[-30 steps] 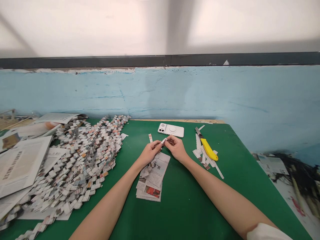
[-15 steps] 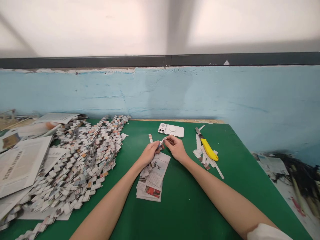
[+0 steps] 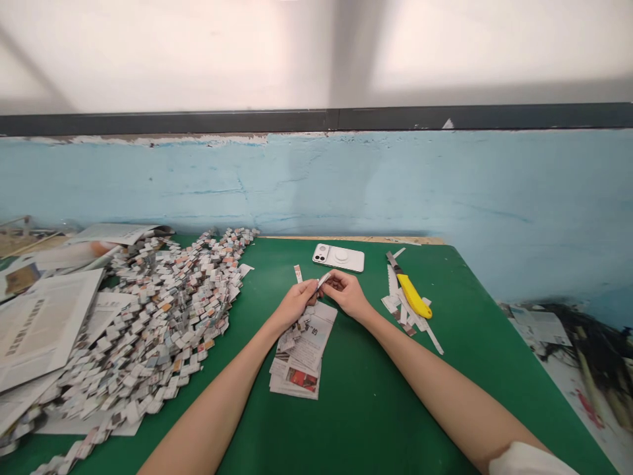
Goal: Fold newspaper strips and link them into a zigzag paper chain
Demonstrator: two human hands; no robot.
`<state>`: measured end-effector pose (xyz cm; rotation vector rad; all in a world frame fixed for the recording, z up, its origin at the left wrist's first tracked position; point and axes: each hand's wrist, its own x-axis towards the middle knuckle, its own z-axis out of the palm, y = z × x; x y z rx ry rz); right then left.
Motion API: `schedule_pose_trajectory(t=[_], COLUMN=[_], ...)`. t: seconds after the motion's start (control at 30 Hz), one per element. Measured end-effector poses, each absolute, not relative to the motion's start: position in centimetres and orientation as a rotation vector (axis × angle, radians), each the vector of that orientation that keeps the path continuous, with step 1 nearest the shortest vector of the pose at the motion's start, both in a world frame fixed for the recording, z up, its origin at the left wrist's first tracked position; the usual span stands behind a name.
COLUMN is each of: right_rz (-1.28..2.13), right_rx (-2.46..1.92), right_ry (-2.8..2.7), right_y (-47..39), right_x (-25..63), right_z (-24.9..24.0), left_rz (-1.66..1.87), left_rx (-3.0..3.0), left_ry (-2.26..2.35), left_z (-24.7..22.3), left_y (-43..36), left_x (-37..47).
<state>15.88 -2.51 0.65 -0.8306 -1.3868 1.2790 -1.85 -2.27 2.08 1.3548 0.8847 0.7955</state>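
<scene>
Between my two hands a narrow folded newspaper strip (image 3: 322, 281) points up and to the right. My left hand (image 3: 295, 302) is closed on its lower end, and the fingertips of my right hand (image 3: 346, 291) pinch at its side. From under my left hand trails a short zigzag chain of folded paper (image 3: 293, 335). That chain lies over cut newspaper pieces (image 3: 309, 363), one with a red picture. Another paper strip (image 3: 297, 273) shows just behind my left hand. My fingers hide most of the fold.
Left, a large heap of folded paper chains (image 3: 168, 316) lies beside newspaper sheets (image 3: 47, 330). A white phone (image 3: 339, 257) rests behind my hands. To the right, a yellow-handled knife (image 3: 414, 295) lies on loose paper strips (image 3: 406, 311). The green table (image 3: 386, 409) meets a blue wall (image 3: 376, 185).
My right fingers have curled in and shifted slightly around the strip, whose pale upper end now shows more. My left hand has stayed nearly still.
</scene>
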Motion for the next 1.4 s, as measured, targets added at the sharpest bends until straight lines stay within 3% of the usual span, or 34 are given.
schedule_pose_trajectory(t=[1.4], right_rz=[1.117], right_rx=[-1.039], right_ry=[-1.361], right_y=[-2.4], right_x=[15.9], right_z=[1.1], left_rz=[0.751], left_rx=[1.449], left_ry=[0.842], left_z=[0.9], left_y=[-1.8], left_x=[-2.0])
